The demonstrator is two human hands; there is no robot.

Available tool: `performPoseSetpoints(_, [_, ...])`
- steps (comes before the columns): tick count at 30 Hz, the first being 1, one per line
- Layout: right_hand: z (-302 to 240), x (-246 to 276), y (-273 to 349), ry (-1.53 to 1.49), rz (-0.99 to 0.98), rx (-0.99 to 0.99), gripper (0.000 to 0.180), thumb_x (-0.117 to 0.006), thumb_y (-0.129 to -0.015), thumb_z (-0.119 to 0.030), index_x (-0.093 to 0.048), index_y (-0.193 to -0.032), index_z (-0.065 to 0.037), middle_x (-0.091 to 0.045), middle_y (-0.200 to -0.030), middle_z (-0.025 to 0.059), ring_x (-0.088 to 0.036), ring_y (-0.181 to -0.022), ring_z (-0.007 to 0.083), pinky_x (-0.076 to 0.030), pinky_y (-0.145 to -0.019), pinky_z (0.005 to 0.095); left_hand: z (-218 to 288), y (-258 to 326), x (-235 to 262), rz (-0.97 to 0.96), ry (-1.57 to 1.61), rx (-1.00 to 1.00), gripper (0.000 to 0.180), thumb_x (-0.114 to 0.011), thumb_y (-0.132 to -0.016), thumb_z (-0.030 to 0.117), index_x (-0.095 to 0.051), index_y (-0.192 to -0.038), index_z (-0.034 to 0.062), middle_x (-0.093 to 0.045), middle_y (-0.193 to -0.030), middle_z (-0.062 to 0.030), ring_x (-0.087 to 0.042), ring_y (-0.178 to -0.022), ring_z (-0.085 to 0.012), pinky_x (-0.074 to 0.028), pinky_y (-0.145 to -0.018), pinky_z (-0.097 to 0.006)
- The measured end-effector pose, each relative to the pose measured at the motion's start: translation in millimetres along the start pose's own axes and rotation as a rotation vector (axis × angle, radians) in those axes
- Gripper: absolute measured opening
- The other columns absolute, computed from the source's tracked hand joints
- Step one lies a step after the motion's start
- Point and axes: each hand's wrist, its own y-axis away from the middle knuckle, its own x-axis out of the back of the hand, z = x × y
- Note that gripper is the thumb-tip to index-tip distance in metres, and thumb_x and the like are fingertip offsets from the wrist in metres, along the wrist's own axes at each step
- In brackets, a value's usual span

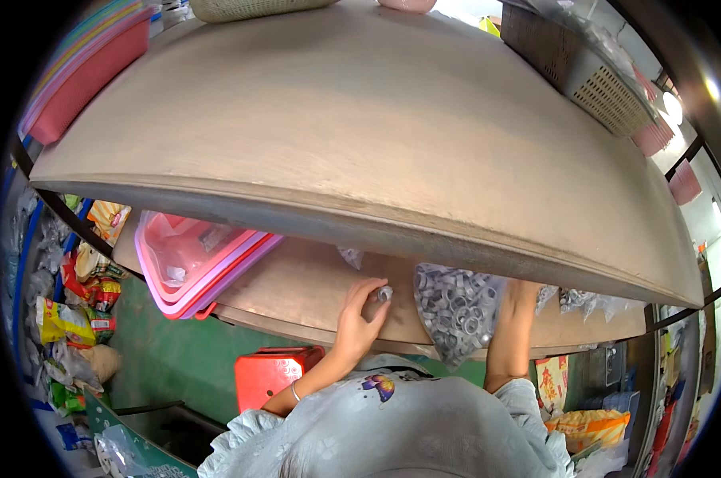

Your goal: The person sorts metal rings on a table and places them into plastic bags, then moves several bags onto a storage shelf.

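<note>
Below the tan upper shelf, the left hand pinches a small grey piece, the clear bag of grey rings at its three o'clock, tapering toward six, nearer the right hand, whose grip cannot be told

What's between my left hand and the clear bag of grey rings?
In the head view, just a bare strip of the lower shelf separates your left hand, holding a small grey piece, from the bag.

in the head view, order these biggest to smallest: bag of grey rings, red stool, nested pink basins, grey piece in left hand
Nested pink basins
Bag of grey rings
Red stool, partly hidden by left forearm
Grey piece in left hand
</note>
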Motion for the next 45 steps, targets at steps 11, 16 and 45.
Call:
performPoseSetpoints(11, [45.6,2.1,-4.4,0.146,-0.169,-0.048,0.037,-0.044,-0.091,-0.03,-0.054,-0.107,0.002,-0.057,-0.104,0.0125,-0.052,-0.098,0.0207,-0.04,-0.087,0.0337,-13.5,11.0,9.4,0.057,0.003,0.052,0.037,-0.061,-0.074,-0.003,-0.055,-0.11,0.0021,-0.058,-0.103,-0.0109,-0.055,-0.089,-0.0215,-0.043,-0.082,-0.029])
performPoseSetpoints(16, [50.0,12.0,-4.8,0.238,-0.224,-0.031,0.037,-0.046,-0.091,-0.03,-0.054,-0.106,0.002,-0.058,-0.102,0.013,-0.053,-0.096,0.0207,-0.041,-0.086,0.0337,-27.1,7.0,-2.8,0.02,-0.084,0.109,0.031,-0.063,-0.074,0.004,-0.056,-0.104,-0.0004,-0.057,-0.095,-0.0149,-0.055,-0.089,-0.0277,-0.043,-0.081,-0.033])
performPoseSetpoints(45, [-52.0,115.3,-18.6,0.648,-0.805,-0.297,0.022,-0.058,-0.086,-0.019,-0.058,-0.083,0.003,-0.063,-0.068,0.006,-0.057,-0.059,0.0082,-0.045,-0.053,0.0227,56.2,-33.0,-130.5,-0.271,0.064,-0.613,0.06,-0.063,-0.073,-0.006,-0.039,-0.127,-0.0009,-0.047,-0.124,-0.015,-0.048,-0.111,-0.023,-0.04,-0.091,-0.035])
